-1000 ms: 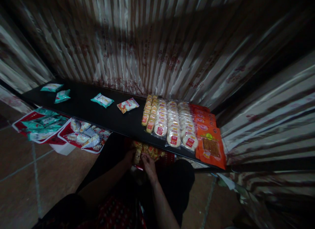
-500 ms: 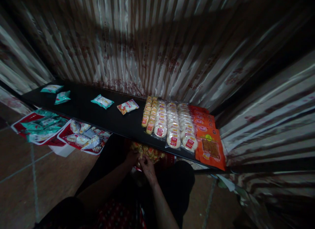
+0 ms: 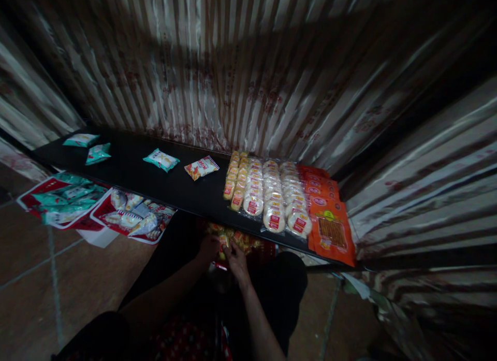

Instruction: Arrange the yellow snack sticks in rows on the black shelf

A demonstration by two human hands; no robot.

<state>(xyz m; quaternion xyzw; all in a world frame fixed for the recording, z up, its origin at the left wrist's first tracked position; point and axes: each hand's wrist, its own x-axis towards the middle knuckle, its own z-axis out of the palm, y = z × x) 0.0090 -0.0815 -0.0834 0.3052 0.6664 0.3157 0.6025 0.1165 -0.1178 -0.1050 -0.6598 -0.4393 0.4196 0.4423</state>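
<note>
Low in my lap, a small yellow-wrapped snack packet [image 3: 223, 242] sits between my two hands. My left hand [image 3: 210, 248] is closed at its left side, partly lost in shadow. From the other side my right hand [image 3: 236, 260] pinches it with bent fingers. Around and behind the hands lies a red bag [image 3: 268, 251] of gold-yellow packets [image 3: 244, 241], partly under the shelf edge. Just above, on the black shelf [image 3: 171, 189], two rows of yellow-wrapped snacks [image 3: 236, 187] stand beside rows of round white rice crackers [image 3: 274, 221].
Orange snack packs [image 3: 330, 231] lie at the shelf's right end. Teal packets [image 3: 161, 160] and a white-and-red packet [image 3: 202, 168] lie farther left. Below the front edge are an opened bag of teal packets [image 3: 70, 198] and another opened snack bag [image 3: 132, 216]. A striped curtain [image 3: 217, 66] hangs behind.
My right hand has shifted slightly right, and the yellow packet between my hands now shows more clearly. The snacks on the shelf stay where they were.
</note>
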